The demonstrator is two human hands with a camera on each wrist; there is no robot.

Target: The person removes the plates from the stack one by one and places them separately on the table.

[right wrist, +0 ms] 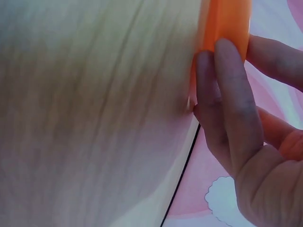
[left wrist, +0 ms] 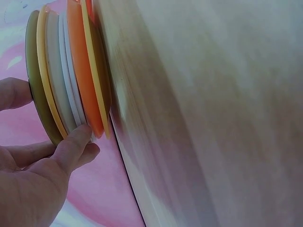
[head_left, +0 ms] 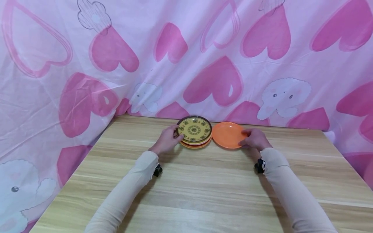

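In the head view a stack of plates (head_left: 194, 130) stands near the table's far edge. Its top plate is yellow with a dark rim and dark printed motifs. Yellow, cream, white and orange rims (left wrist: 84, 71) show beneath it in the left wrist view. My left hand (head_left: 168, 139) grips the stack's left side, thumb and fingers at the rims. Just right of the stack is a plain orange plate (head_left: 228, 135). My right hand (head_left: 255, 139) holds its right rim, with some fingertips low on its side in the right wrist view.
The wood-grain table (head_left: 192, 194) extends toward me under both forearms. Behind its far edge hangs a pink cloth (head_left: 169, 77) with hearts and cartoon animals. A black wrist device (head_left: 157, 170) sits on the left wrist, another (head_left: 259, 166) on the right.
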